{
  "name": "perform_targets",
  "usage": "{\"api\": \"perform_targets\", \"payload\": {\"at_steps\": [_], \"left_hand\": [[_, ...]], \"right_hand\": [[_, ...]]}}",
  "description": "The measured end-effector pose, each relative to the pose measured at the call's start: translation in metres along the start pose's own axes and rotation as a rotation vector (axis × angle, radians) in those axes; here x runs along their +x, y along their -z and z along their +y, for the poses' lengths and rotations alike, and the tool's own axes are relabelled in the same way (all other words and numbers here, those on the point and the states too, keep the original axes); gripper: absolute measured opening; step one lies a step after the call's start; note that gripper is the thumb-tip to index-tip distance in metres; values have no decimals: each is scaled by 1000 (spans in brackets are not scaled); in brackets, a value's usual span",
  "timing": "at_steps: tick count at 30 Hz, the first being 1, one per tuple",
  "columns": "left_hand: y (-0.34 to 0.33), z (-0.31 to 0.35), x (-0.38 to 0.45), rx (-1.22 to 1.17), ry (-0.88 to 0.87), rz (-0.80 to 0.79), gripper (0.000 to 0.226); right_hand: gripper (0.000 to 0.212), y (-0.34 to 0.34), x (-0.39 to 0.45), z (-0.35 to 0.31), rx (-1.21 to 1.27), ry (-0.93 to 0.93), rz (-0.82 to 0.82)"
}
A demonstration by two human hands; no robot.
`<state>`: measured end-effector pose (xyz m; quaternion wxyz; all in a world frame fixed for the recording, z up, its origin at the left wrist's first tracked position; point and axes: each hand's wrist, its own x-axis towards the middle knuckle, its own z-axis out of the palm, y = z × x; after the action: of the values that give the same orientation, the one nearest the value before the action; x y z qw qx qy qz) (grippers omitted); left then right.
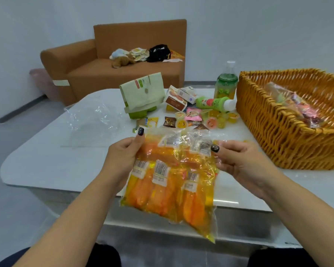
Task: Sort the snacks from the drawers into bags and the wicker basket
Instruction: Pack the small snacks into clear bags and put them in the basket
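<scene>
Both hands are up over the near edge of the table (37, 166), holding a clear bag (170, 176) stuffed with orange snack packs. The left hand (121, 158) grips the bag's left side, thumb on the front and fingers curled behind it. The right hand (241, 162) pinches the right side near the top, thumb over the plastic. The bag hangs tilted, its bottom corner dropping below the table edge toward the person's lap.

Further back on the table there's an empty clear bag (89, 120) lying flat on the left. Middle of the table is a pile of loose stuff: a pale green pouch (143, 93) standing up, a couple of small boxes (178, 98), a green bottle (215, 103) lying on its side, and a second bottle (227, 81) upright behind it. In front of those are jelly cups (220, 120) and small wrapped candies (170, 121), all bunched close together.

The basket (278, 135) sits on the right side of the table, with a few wrapped snacks already inside, hard to tell exactly what.

Behind the table is a brown sofa (123, 54) with a plush toy, some papers and a black bag on it.
</scene>
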<state>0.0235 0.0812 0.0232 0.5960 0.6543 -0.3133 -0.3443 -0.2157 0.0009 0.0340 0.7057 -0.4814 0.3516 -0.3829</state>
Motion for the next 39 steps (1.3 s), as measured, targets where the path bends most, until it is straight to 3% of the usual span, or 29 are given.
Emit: {"api": "perform_targets", "payload": {"at_steps": [8, 13, 16, 20, 22, 24, 26, 27, 30, 34, 39], "left_hand": [[-1, 23, -12, -335, 42, -163, 56], [4, 31, -6, -326, -23, -137, 42], [6, 32, -3, -178, -103, -95, 37], [5, 30, -4, -25, -185, -124, 26], [5, 29, -4, 11, -190, -160, 24], [5, 27, -3, 76, -207, -206, 21], [4, 23, -3, 152, -203, -251, 19], [1, 21, -4, 187, -196, -279, 19], [-10, 18, -8, 257, -177, -346, 20], [-21, 17, -7, 208, -186, -273, 19], [-27, 11, -10, 148, -178, -230, 19]], "right_hand": [[64, -7, -3, -14, 119, 128, -166], [12, -12, 2, -24, -8, 105, -350], [32, -3, 8, -36, -231, 22, -419], [28, 19, 17, -39, -602, -276, -554], [32, 27, 19, -36, -754, -334, -556], [34, 30, 23, -32, -819, -204, -370], [28, 27, 26, -30, -693, 4, -97], [22, 22, 25, -28, -576, 66, -37], [36, 1, 18, -14, -423, 83, -162], [64, -21, 6, 22, -766, 106, -412], [70, -12, 13, 28, -718, 106, -456]]}}
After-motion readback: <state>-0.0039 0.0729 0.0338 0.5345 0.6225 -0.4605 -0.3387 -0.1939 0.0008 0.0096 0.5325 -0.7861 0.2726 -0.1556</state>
